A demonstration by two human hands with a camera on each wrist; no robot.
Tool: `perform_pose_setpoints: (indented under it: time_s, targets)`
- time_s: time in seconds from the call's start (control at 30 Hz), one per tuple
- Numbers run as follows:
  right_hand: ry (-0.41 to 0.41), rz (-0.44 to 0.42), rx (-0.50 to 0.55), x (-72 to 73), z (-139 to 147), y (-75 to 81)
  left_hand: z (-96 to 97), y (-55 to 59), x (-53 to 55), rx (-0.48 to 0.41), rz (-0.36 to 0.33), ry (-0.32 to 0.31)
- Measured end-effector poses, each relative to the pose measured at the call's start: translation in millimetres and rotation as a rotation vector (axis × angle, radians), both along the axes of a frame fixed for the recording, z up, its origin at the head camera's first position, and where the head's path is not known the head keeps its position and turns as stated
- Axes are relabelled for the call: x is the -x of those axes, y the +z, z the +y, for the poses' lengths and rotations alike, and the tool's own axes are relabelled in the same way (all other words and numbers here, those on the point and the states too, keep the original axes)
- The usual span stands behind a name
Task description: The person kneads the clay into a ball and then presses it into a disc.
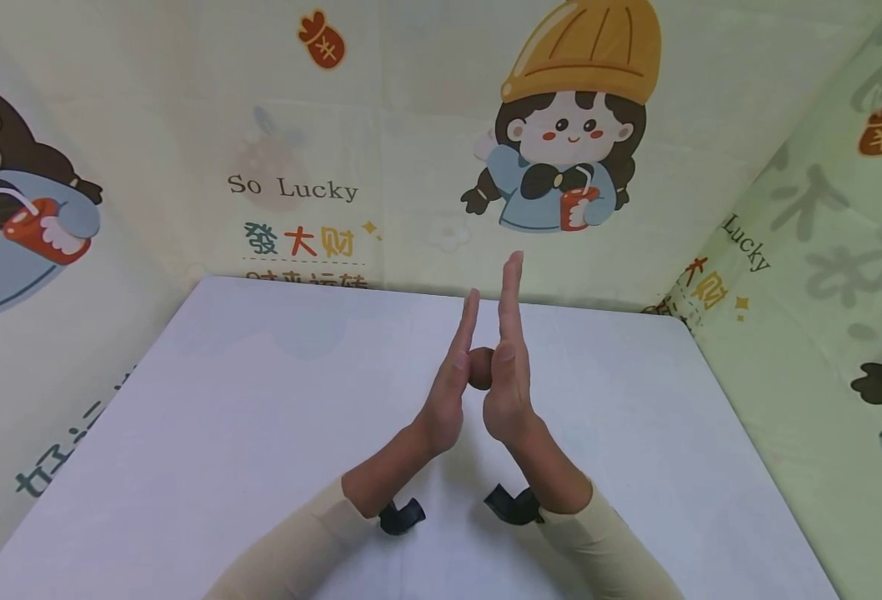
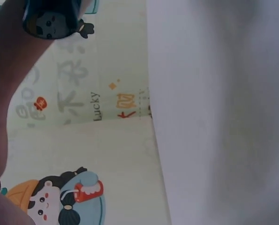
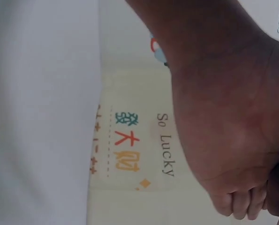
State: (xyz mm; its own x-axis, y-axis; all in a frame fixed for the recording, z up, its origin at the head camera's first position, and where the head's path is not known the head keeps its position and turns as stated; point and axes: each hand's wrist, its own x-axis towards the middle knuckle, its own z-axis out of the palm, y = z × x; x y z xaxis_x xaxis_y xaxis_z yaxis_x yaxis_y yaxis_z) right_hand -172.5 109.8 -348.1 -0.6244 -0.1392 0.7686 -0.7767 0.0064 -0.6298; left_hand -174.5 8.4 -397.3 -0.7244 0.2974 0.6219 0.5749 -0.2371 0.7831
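Note:
A small brown ball (image 1: 480,369) is held above the white table between two upright palms. My left hand (image 1: 445,396) touches its left side, and my right hand (image 1: 511,385) touches its right side. Both hands have their fingers straight, pointing up and away, with a narrow gap between them. In the right wrist view, the ball (image 3: 278,187) shows as a dark round edge beside a hand (image 3: 228,122). The left wrist view shows part of a forearm (image 2: 12,65) at its left edge; the ball cannot be made out there.
The white tabletop (image 1: 298,400) lies under the hands. Printed cloth (image 1: 418,108) with cartoon figures and lettering stands behind the table and along both sides. A black band (image 1: 402,517) hangs at the left wrist, another black band (image 1: 513,505) at the right.

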Motion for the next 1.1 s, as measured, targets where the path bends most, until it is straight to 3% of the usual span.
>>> perform_pose_setpoints:
  time_s: [0.2,0.47,1.1]
  targets:
    - [0.008,0.011,0.003,3.3,-0.3,0.0,2.7,8.2,-9.1,-0.010,0.039,0.003]
    - [0.048,-0.023,0.017,6.7,2.6,-7.1,3.8,20.0,-13.1,-0.035,0.086,0.025]
    - [0.095,-0.010,-0.014,-4.0,-5.5,-32.1,-7.7,37.6,-7.5,-0.095,0.161,0.123]
